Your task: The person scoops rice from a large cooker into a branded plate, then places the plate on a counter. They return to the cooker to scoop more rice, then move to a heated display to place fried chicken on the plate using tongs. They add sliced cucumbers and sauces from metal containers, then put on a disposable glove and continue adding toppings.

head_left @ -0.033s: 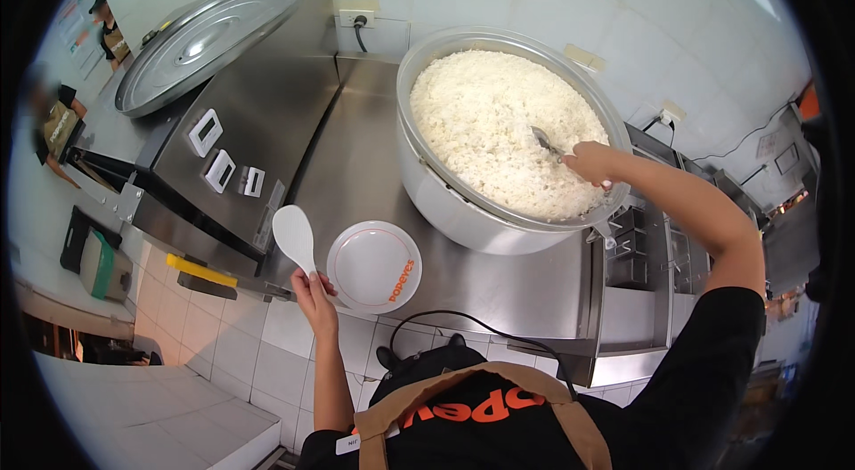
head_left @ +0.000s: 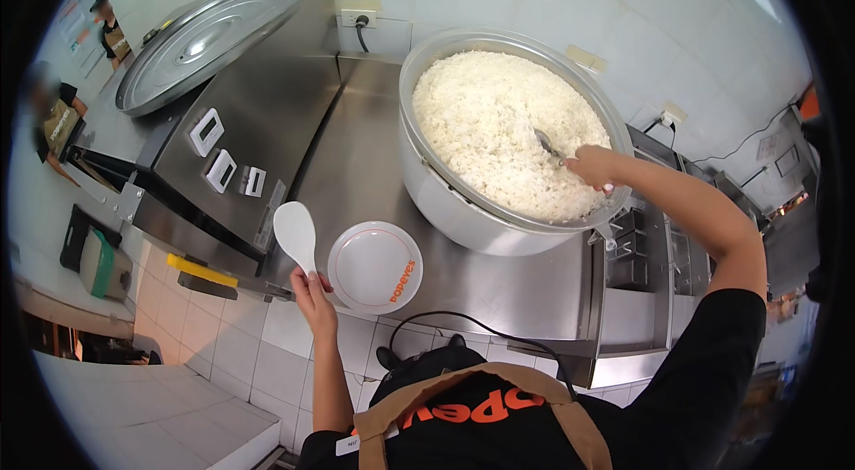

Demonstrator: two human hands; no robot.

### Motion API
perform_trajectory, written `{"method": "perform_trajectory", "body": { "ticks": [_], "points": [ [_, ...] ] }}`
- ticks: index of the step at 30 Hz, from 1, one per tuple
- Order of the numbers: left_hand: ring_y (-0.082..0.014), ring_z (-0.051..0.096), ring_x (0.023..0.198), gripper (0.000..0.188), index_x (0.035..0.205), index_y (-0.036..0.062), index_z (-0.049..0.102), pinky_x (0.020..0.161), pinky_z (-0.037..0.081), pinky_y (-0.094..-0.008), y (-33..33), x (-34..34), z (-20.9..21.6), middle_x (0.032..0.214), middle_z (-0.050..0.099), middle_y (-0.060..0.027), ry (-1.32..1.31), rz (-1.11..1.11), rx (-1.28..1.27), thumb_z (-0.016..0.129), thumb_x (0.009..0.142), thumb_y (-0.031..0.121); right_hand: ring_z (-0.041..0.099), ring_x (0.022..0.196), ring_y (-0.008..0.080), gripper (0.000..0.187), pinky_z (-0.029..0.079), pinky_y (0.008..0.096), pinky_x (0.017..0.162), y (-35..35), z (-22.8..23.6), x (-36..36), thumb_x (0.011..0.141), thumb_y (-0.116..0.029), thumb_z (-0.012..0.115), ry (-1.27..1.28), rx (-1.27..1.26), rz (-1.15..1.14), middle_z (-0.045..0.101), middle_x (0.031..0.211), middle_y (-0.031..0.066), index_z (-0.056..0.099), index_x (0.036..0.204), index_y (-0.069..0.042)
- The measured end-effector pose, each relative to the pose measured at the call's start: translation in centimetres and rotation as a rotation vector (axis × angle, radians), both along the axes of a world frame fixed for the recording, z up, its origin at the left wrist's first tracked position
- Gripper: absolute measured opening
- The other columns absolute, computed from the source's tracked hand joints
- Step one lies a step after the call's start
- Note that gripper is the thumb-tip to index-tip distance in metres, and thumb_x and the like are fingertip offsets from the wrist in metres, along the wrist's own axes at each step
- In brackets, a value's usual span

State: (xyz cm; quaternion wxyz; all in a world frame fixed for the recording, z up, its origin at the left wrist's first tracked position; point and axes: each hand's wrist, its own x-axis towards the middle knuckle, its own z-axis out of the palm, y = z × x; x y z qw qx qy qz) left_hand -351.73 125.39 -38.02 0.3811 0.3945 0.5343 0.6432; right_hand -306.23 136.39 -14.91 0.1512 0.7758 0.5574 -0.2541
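In my left hand (head_left: pixel 313 299) is the handle of a white rice paddle (head_left: pixel 295 232), its broad blade pointing up and away from me. Right beside that hand lies a round white plate (head_left: pixel 370 256) with a thin orange rim line and orange lettering; I cannot tell whether the fingers touch it. My right hand (head_left: pixel 591 166) reaches over a large silver pot (head_left: pixel 499 239) and grips a metal spoon (head_left: pixel 546 143). The spoon's head rests in the white cooked rice (head_left: pixel 490 105) that fills the pot. Part of the spoon's handle is hidden by my fingers.
The pot and plate stand on a steel counter (head_left: pixel 356 167). Left of it is a steel cabinet (head_left: pixel 249 105) topped by a large round metal lid (head_left: pixel 214 43). A black cord (head_left: pixel 481 319) crosses the counter's front edge. Two people (head_left: pixel 61 118) stand far left.
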Motion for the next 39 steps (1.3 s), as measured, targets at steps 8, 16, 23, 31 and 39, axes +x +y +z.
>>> {"method": "perform_trajectory", "body": {
  "ticks": [8,16,23,31,39],
  "points": [
    [-0.0069,0.047,0.074,0.043,0.127,0.0035,0.031,0.065,0.037,-0.0199,2.5,1.4,10.3,0.089,0.060,-0.0089,0.223,-0.122,0.109,0.053,0.091,0.010,0.043,0.043,0.0128,0.039,0.038,0.0297,0.037,-1.2,1.3,-1.0,0.095,-0.035,0.041,0.282,-0.105,-0.181,0.046,0.061,0.0052,0.050,0.084,0.002],
    [-0.0252,0.056,0.077,0.025,0.114,0.0016,0.054,0.070,0.044,-0.0321,6.0,7.5,21.9,0.093,0.058,-0.0144,0.785,-0.336,0.367,0.049,0.092,0.011,0.035,0.040,0.0035,0.038,0.032,0.0208,0.034,-1.5,1.1,2.9,0.095,-0.041,0.042,0.735,-0.262,-0.479,0.041,0.059,-0.0028,0.047,0.094,-0.003],
    [-0.0266,0.056,0.088,0.032,0.124,0.0109,0.054,0.080,0.043,-0.0352,10.2,15.8,26.7,0.100,0.059,-0.0147,0.881,-0.649,0.458,0.043,0.094,0.016,0.032,0.036,0.0013,0.035,0.024,0.0171,0.028,-2.2,0.1,5.9,0.098,-0.039,0.037,1.185,-0.252,-0.469,0.039,0.055,-0.0057,0.048,0.096,-0.006],
    [-0.0328,0.060,0.075,0.035,0.121,0.0191,0.057,0.071,0.047,-0.0422,15.2,25.9,23.5,0.083,0.063,-0.0194,1.159,-0.647,0.384,0.040,0.091,0.013,0.035,0.039,0.0030,0.019,0.028,0.0182,0.031,-4.2,-1.3,2.8,0.092,-0.021,0.050,1.567,0.187,-0.511,0.043,0.059,-0.0029,0.049,0.100,-0.004],
    [-0.0318,0.062,0.073,0.035,0.119,0.0188,0.059,0.072,0.049,-0.0406,16.1,30.1,21.3,0.080,0.064,-0.0197,1.052,-0.629,0.342,0.040,0.090,0.014,0.042,0.048,0.0066,0.013,0.035,0.0238,0.040,-5.0,-1.4,0.6,0.087,-0.015,0.054,1.321,0.529,-0.445,0.047,0.066,-0.0006,0.046,0.087,-0.005]
  ]
}}
